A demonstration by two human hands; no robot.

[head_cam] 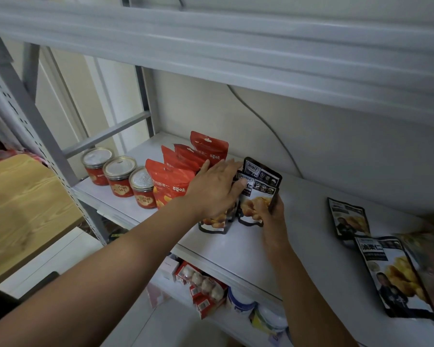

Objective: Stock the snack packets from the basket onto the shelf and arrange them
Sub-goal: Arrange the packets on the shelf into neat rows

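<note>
Where the left hand (pixel 214 190) rests, black packets (pixel 259 189) are half-hidden.

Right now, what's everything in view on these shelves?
Red jars: three, silver lids, shelf's left end.
Red packets: at least four, upright row right of jars.
Standing black packets: about three, mid-shelf, beside the red row.
Flat black packets: two, lying at shelf's right.
Shelf: one, grey-white.
Egg packs: several, red and clear, lower shelf.
Wooden table: one, light brown, far left.
Left hand: flat, rests on packet tops.
Right hand: grips a standing black packet's edge.
</note>
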